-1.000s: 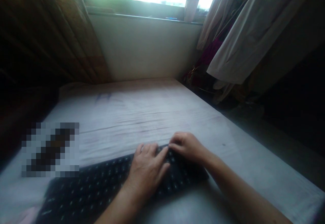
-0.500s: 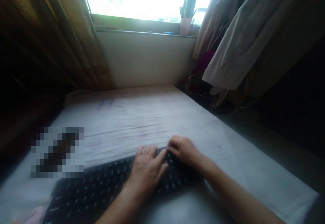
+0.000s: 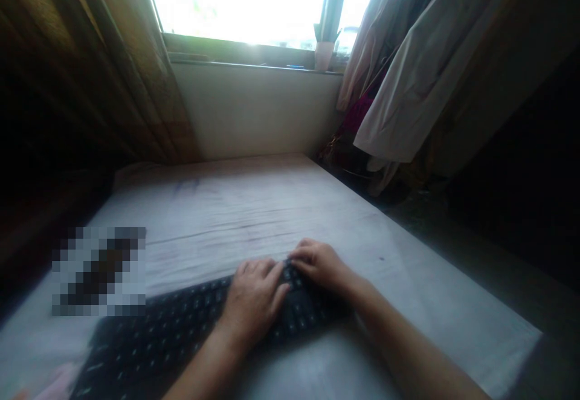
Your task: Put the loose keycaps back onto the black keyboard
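A black keyboard (image 3: 181,318) lies aslant on the pale sheet, its keys facing up. My left hand (image 3: 251,296) rests flat across its right-hand part, thumb stretched apart and fingertips reaching its far edge. To the right of it, my right hand (image 3: 317,264) is at the keyboard's far edge near the right end. The fingers of that hand are curled and drawn together, touching the keys or the edge. Whatever may be between those fingertips is hidden. Both forearms cover some of the keys.
A white sheet (image 3: 217,206) covers the bed-like surface, with a drop along its right edge. A blurred-out dark object (image 3: 99,272) lies at left, a pink item (image 3: 58,382) at bottom left. Beyond are a curtain (image 3: 149,86), a potted plant (image 3: 324,54) and hanging clothes (image 3: 403,104).
The view has shifted slightly, so both hands and the keyboard appear a little further left. On the keyboard, the hands keep nearly the same places and poses.
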`<move>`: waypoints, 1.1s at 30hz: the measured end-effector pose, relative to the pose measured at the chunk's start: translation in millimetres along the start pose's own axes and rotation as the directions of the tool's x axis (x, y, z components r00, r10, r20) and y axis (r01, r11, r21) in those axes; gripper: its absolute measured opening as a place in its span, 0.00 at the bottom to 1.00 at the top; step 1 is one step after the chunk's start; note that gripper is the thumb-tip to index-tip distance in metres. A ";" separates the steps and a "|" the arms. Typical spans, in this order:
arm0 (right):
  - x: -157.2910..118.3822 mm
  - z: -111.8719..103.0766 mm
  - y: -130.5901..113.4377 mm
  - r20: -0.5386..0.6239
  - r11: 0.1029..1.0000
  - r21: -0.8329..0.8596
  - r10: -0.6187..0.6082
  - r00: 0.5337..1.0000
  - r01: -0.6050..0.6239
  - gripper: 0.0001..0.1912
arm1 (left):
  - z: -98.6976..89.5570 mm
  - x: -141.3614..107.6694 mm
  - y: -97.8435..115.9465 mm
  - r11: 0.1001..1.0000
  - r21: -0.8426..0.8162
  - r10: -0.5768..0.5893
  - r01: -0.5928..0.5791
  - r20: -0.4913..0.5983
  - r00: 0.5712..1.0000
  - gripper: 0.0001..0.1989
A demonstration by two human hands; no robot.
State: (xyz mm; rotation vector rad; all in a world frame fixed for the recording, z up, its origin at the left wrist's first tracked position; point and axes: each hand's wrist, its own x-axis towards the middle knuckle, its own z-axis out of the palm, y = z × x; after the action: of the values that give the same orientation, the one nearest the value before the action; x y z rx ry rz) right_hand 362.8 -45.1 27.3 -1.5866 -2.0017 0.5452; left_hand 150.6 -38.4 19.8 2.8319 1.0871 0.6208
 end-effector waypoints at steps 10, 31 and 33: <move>-3.5 0.7 -0.8 -0.039 1.000 0.030 0.005 0.999 -0.004 0.06 | 4.4 -2.9 -2.2 0.999 -0.037 0.002 -0.003 -0.023 1.000 0.16; -4.1 0.5 -0.1 -0.022 0.998 -0.043 -0.044 0.999 0.043 0.07 | 7.2 -2.9 -2.7 0.999 -0.046 -0.002 -0.001 -0.056 0.998 0.17; -4.5 -0.3 -1.9 -0.007 0.996 -0.074 -0.045 0.999 0.045 0.07 | 7.4 -3.1 -2.6 0.999 -0.044 -0.002 -0.001 -0.059 0.998 0.17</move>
State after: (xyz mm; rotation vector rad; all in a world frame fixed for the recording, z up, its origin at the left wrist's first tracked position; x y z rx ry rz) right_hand 362.3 -50.0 28.0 -1.5802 -2.0672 0.4510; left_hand 149.7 -37.7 11.4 2.7929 1.0693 0.7240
